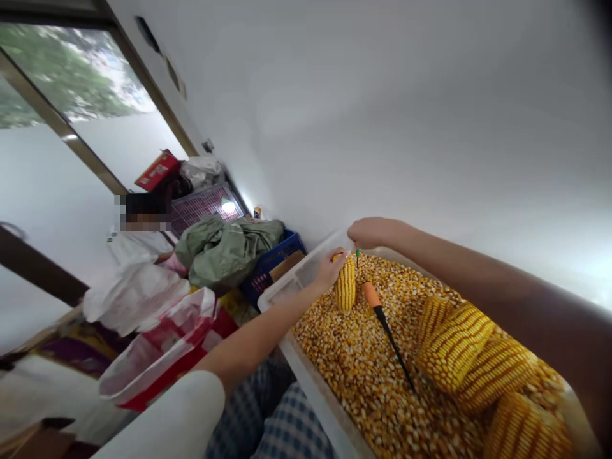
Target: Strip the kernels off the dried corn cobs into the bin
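My left hand (331, 268) is closed around the top of a yellow corn cob (345, 290), which stands nearly upright over loose kernels (335, 344). Close beside it, my right hand (368, 233) is curled at the far end of the plastic bin (310, 389). Below that fist shows a small green piece with a thin dark shaft (357, 255); whether the fist holds it cannot be made out. On the kernels lies a long tool (382, 319) with an orange end and a black length. Several full corn cobs (459, 344) rest in the bin's near right part.
A white wall (430, 127) rises along the right. To the left are a blue crate (272, 261) with green cloth (224, 248) and a red-and-white bag (176, 338). Another person (138, 239) sits farther back, near a red box (160, 171) and a window.
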{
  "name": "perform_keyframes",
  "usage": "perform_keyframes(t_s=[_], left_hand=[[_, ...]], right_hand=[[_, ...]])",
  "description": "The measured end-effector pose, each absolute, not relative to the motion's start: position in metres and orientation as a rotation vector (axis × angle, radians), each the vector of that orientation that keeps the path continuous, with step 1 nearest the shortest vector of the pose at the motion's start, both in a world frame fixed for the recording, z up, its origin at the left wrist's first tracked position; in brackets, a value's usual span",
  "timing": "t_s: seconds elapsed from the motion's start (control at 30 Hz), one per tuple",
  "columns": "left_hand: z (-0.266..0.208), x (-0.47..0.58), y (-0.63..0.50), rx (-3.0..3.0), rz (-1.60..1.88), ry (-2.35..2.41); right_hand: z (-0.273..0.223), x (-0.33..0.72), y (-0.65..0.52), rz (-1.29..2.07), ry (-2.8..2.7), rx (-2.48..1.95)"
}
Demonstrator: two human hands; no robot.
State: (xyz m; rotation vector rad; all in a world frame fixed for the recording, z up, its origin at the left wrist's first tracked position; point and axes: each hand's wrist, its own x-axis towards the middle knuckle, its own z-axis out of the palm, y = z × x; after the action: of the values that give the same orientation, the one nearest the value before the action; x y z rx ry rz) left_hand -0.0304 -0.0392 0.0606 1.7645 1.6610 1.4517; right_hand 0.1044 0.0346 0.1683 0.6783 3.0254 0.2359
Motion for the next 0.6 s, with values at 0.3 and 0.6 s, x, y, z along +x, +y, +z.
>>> perform_keyframes(t_s=[0.3,0.6], left_hand=[[0.061,-0.026,-0.039,1.862,1.342,1.662],[0.068,-0.035,-0.001,1.755,1.504,1.880]], right_hand=[[0.165,0.132,0.044,0.393,3.178,0.695],[0.086,0.130,0.058,0.500,3.091,0.648]])
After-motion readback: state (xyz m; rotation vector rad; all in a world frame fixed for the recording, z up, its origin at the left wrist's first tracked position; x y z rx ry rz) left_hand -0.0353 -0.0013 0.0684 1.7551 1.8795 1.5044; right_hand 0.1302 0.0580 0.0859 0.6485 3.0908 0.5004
